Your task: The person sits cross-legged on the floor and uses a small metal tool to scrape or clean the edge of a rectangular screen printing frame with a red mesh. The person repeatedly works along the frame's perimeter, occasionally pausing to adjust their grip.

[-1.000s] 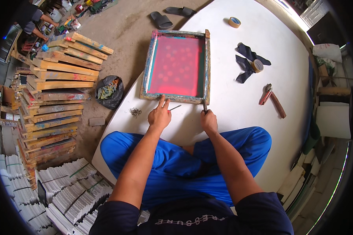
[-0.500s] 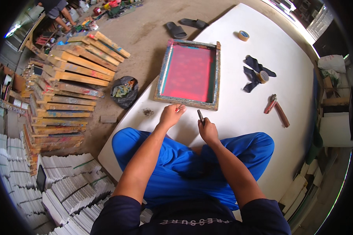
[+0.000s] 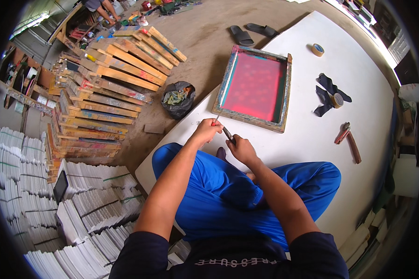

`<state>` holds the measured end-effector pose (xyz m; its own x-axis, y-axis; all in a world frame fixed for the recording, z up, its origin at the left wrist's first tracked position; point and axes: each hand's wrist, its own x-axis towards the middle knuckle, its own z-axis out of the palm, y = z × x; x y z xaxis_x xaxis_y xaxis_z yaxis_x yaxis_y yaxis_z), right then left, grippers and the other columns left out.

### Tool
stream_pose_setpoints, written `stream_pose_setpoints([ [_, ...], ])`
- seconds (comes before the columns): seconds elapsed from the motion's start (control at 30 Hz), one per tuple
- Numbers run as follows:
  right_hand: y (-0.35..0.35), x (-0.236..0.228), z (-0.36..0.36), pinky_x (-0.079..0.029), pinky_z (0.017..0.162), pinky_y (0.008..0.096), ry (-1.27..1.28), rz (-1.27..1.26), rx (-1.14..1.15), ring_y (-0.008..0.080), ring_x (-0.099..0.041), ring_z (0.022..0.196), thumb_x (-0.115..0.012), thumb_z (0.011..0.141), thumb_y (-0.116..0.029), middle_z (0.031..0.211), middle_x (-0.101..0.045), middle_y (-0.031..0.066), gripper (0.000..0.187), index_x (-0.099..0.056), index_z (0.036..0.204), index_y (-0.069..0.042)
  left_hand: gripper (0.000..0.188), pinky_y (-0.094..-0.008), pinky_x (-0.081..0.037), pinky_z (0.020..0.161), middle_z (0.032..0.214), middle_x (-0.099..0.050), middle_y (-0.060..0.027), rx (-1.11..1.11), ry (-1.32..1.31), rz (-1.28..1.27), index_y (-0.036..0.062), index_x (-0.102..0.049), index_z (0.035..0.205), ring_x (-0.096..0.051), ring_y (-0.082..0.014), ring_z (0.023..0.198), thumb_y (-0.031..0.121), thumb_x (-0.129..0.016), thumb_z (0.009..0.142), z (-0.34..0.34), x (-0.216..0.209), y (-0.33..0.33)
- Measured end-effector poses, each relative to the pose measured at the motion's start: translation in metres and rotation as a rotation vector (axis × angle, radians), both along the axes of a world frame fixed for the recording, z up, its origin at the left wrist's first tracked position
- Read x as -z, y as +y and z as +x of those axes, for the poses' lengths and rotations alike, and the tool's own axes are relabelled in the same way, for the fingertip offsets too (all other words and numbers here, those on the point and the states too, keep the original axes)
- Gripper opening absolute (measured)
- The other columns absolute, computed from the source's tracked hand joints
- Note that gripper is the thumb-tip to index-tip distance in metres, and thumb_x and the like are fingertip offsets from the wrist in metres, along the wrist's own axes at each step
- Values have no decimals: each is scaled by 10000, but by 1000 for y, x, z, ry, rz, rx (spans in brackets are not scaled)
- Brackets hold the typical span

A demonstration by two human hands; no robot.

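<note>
My left hand [image 3: 207,132] is closed in a pinch on a thin metal-shafted tool [image 3: 217,119] with a bit of red at its base; its exact kind is too small to tell. Wrapped around a dark, narrow hand tool [image 3: 227,133] are the fingers of my right hand [image 3: 243,149]. The dark tool's tip points at my left fingers and appears to meet them. Just beyond both hands lies a screen printing frame [image 3: 251,120], its wooden rim paint-stained and its mesh pink-red.
On the white board [image 3: 307,153] are a tape roll [image 3: 317,50], dark cloth strips [image 3: 324,97] with another roll [image 3: 337,100], and a red-handled tool [image 3: 343,133] beside a brown handle [image 3: 354,149]. Leftward are a black bag [image 3: 178,99], stacked wooden frames [image 3: 104,104] and white sheet stacks [image 3: 97,195].
My hands have come together, the right hand's dark tool now reaching my left fingers. The view has swung left, so the surroundings sit farther right in the picture.
</note>
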<state>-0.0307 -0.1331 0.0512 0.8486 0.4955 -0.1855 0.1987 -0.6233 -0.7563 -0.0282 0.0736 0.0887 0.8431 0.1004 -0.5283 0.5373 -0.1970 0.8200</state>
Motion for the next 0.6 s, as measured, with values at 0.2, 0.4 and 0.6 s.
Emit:
stream_pose_setpoints([
  [0.2, 4, -20, 15, -547, 829, 516, 92, -49, -218, 429, -700, 928, -624, 950, -363, 938, -727, 236, 362, -669, 1063, -21, 126, -300, -314, 421, 797, -591, -20, -5, 106, 133, 74, -604, 943, -416, -105, 482, 190, -654, 941, -4, -18, 12],
  [0.4, 5, -20, 28, -512, 920, 485, 205, 29, -293, 425, -677, 1023, -611, 955, -394, 1033, -713, 264, 445, -682, 1131, 7, 189, -385, -469, 569, 801, -653, -104, 0, 105, 346, 33, -633, 955, -604, -208, 649, 220, -650, 928, 11, -9, 22],
  [0.6, -26, -16, 30, -511, 900, 482, 396, 31, -134, 415, -681, 994, -601, 956, -423, 1019, -714, 267, 497, -676, 1135, 34, 353, -464, -521, 950, 1140, -706, -270, -83, 206, 767, -14, -701, 1119, -681, -405, 1095, 222, -637, 865, 22, 20, 39],
])
